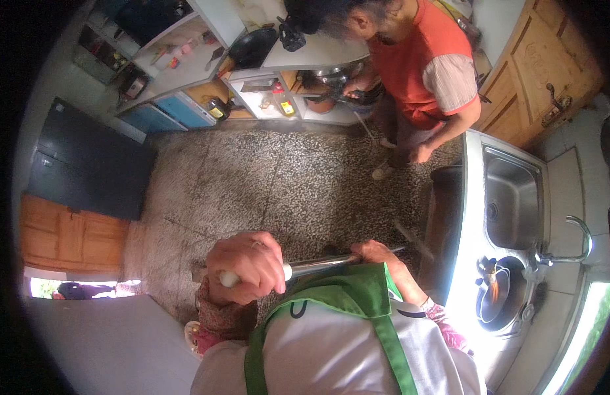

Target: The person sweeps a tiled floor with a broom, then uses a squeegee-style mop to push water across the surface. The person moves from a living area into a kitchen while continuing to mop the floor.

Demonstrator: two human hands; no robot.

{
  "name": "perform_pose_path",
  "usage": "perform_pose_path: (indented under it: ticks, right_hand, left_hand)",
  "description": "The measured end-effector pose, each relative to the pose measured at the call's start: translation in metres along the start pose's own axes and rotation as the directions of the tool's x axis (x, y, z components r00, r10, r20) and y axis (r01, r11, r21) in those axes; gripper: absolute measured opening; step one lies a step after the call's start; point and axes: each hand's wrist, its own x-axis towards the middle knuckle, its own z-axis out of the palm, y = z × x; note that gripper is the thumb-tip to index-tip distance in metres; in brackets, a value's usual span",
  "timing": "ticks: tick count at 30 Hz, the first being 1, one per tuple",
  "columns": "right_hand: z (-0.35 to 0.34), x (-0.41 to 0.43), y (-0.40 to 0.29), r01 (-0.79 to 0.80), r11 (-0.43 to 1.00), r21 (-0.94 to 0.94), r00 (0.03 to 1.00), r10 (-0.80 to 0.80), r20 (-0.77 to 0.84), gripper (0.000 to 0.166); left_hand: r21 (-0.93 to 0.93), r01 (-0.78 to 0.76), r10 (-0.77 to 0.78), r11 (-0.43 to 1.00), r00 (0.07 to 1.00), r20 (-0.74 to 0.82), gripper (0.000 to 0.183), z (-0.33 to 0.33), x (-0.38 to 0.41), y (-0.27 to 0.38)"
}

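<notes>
A metal pole (317, 267) with a white plastic end slants across in front of my apron (329, 291), which is green and white. My left hand (248, 269) is closed round the pole's white end, with a ring on one finger. Farther along the pole, to the right, my right hand (376, 253) grips the metal tube. The pole's far end points toward the dark space beside the sink counter; what it carries there cannot be made out. Below both hands lies the speckled terrazzo floor (226, 182).
A person in a red top (418, 64) bends at the low shelves (329, 113) ahead. On the right stands a counter with a steel sink (512, 197) and a faucet (576, 259). A dark cabinet (93, 158) stands at the left, and a wooden door (537, 74) at upper right.
</notes>
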Motion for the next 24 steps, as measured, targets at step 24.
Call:
perform_pose_path:
  ticks: [24]
  right_hand:
    - [-0.011,-0.052,0.056,0.387,0.913,-0.125,0.874,-0.407,-0.266,0.037]
  left_hand:
    - [0.091,-0.024,0.016,0.996,0.996,0.092,0.018,0.063,0.023,-0.005]
